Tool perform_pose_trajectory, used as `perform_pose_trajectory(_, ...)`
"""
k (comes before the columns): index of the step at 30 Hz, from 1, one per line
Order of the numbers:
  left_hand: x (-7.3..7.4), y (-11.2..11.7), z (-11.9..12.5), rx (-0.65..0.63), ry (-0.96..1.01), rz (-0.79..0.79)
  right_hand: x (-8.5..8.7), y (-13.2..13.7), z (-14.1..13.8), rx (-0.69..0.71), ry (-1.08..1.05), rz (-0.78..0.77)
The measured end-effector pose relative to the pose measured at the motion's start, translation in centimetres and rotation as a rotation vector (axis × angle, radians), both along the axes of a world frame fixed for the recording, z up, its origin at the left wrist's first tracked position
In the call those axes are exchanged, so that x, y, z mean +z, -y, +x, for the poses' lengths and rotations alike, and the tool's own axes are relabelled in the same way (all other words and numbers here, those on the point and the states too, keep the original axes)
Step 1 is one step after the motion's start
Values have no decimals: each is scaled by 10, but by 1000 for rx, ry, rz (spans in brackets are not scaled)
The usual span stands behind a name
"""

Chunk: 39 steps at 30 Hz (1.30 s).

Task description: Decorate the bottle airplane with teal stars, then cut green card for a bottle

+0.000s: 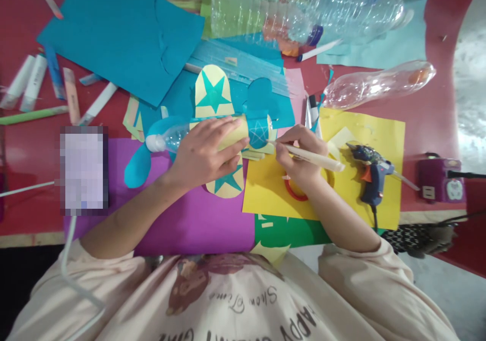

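My left hand (207, 151) is closed over a model plane made from a plastic bottle (177, 139), which lies on its side wrapped in pale yellow paper. Its wings (212, 71) are cream with teal stars. Blue paper blades (137, 166) sit by the white cap (155, 143) at the left. At the right end is a blue band (259, 133) with a star drawn in pale lines, and a blue tail piece (260, 95) stands above it. My right hand (301, 153) grips a white pen (322, 159), its tip at the band's right edge.
A glue gun (374, 179) rests on yellow paper (391, 143), near a red tape ring (296, 191). Clear bottles (266, 6) lie at the back, another bottle (372, 85) at right. Markers (34, 82), blue paper (125, 37), purple paper (197, 224) and a blurred-out device (83, 171) are left.
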<state>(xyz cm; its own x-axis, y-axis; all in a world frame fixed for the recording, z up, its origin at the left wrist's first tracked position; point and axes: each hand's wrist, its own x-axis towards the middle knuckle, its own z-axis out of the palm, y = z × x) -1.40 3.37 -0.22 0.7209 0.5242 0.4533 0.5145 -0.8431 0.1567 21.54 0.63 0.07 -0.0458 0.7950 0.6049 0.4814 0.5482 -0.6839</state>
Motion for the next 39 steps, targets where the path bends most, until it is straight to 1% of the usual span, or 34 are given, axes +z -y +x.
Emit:
perform_pose_trajectory(4,-1,1,0,-19,38,89,0,0,4,82,-167,-2)
perform_pose_trajectory(8,0,0,1,-54,73,183,0,1,5,82,-140,-57)
perform_pose_trajectory(10,1,-1,1,-49,70,203,0,1,3,74,-98,-51)
perform_pose_trajectory(13,2,-1,1,-57,63,197,-1,-1,0,27,-15,-9)
perform_pose_trajectory(16,3,-1,1,-58,64,200,-2,-2,-2,-10,48,-19)
perform_pose_trajectory(23,1,0,0,-56,63,161,1,-2,-2,-8,69,-30)
perform_pose_trajectory(28,-1,1,-1,-44,60,28,2,-1,-3,17,88,-22)
perform_pose_trajectory(30,-1,1,-1,-42,49,49,0,-2,-3,0,74,-14)
perform_pose_trajectory(34,0,0,0,-35,33,163,-2,-3,-2,-9,45,-5)
perform_pose_trajectory(39,1,0,1,-46,58,161,2,-2,-1,3,91,-47)
